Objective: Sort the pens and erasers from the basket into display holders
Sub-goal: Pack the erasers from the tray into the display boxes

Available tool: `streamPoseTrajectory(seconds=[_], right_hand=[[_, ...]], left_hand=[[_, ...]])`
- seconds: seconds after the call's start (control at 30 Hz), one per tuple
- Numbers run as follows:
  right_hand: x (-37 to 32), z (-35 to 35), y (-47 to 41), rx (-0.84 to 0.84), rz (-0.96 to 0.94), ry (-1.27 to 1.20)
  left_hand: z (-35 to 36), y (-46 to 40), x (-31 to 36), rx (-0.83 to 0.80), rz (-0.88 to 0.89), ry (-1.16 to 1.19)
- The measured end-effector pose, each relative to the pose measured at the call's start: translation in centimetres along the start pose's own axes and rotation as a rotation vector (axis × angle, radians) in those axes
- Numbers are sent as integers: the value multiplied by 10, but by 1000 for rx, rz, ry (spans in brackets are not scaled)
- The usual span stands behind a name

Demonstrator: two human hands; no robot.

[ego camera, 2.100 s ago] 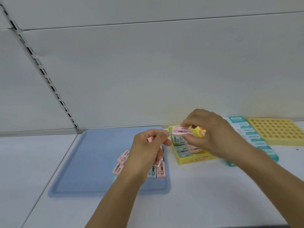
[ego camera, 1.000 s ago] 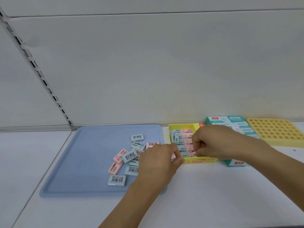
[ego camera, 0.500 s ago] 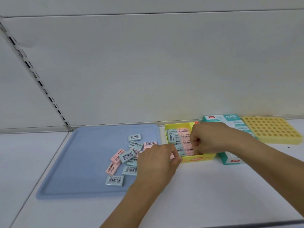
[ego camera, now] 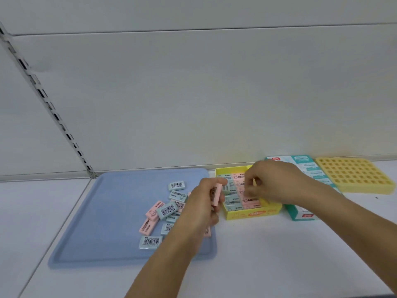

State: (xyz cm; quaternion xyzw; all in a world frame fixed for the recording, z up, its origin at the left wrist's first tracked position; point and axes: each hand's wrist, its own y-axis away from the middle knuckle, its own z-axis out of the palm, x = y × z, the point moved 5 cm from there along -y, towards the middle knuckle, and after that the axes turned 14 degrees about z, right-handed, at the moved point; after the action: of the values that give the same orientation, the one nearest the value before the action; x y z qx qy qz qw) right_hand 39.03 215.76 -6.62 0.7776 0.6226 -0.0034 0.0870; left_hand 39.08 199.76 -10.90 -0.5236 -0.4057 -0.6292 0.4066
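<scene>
Now your left hand (ego camera: 200, 203) pinches a pink eraser (ego camera: 217, 194) on edge at nine o'clock of the yellow box (ego camera: 251, 214). Your right hand (ego camera: 272, 182) curls over erasers marked "4B" inside it; whether it holds one, you cannot tell. Barcoded erasers (ego camera: 167, 209) litter the blue tray (ego camera: 107, 211).

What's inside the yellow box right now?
The yellow box holds pink and pale blue erasers lying flat in rows. The right hand hovers over its right part, so what lies there is hidden.
</scene>
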Motion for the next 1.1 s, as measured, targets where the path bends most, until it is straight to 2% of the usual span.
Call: streamPoseTrajectory(seconds=[0.03, 0.1, 0.17, 0.33, 0.43, 0.5, 0.57, 0.6, 0.67, 0.7, 0.77, 0.87, 1.1], right_hand=[[0, -3, 2, 39, 1, -225], [-2, -6, 11, 62, -22, -699], [-6, -3, 19, 46, -37, -940], [-1, 3, 15, 102, 2, -1049], [-1, 6, 12, 37, 32, -1102], [-4, 5, 11, 7, 11, -1071], [0, 1, 8, 94, 3, -962], [4, -3, 5, 179, 17, -794], [5, -5, 2, 301, 9, -284], [2, -2, 1, 314, -32, -73], [-6, 11, -1, 245, -166, 168], [-10, 16, -3, 160, -230, 263], [-27, 12, -24, 193, -37, 138]], left_hand=[[0, -2, 1, -20, 2, 97], [2, -4, 3, -87, 71, 56], [3, -6, 5, -97, 143, 3], [1, -6, 9, 41, 247, -6], [5, -7, 17, 79, 309, -12], [7, -10, 20, 66, 358, -91], [4, -16, 22, 47, 415, -286], [0, -19, 22, 45, 437, -431], [-9, -22, 22, 44, 465, -725], [-12, -22, 22, 37, 473, -833], [-17, -23, 21, 11, 459, -972], [-19, -21, 15, -48, 411, -1096], [-10, -20, 1, -138, 450, -1202]])
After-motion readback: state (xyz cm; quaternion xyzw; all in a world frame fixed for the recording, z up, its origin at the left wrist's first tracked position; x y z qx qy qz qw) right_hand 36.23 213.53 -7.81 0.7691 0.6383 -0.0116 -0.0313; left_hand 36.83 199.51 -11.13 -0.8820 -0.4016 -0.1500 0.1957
